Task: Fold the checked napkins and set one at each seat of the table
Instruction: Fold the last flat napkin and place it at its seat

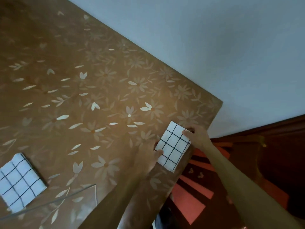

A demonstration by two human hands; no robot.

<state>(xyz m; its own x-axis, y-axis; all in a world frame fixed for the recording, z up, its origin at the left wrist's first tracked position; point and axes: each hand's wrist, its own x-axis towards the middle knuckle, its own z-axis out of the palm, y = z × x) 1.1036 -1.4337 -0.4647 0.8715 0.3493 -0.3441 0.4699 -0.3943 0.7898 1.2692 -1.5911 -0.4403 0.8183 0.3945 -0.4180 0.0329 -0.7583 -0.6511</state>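
Folded napkin: white with black grid, flat on the flowered brown counter, at the near edge, close to the right corner. One end slightly overhangs that edge.
Left hand: fingers clamped on the napkin's left edge, thumb on top.
Right hand: fingers closed on the napkin's far right corner, thumb on the cloth.
Second napkin: folded, well apart, by the counter's left side, untouched.
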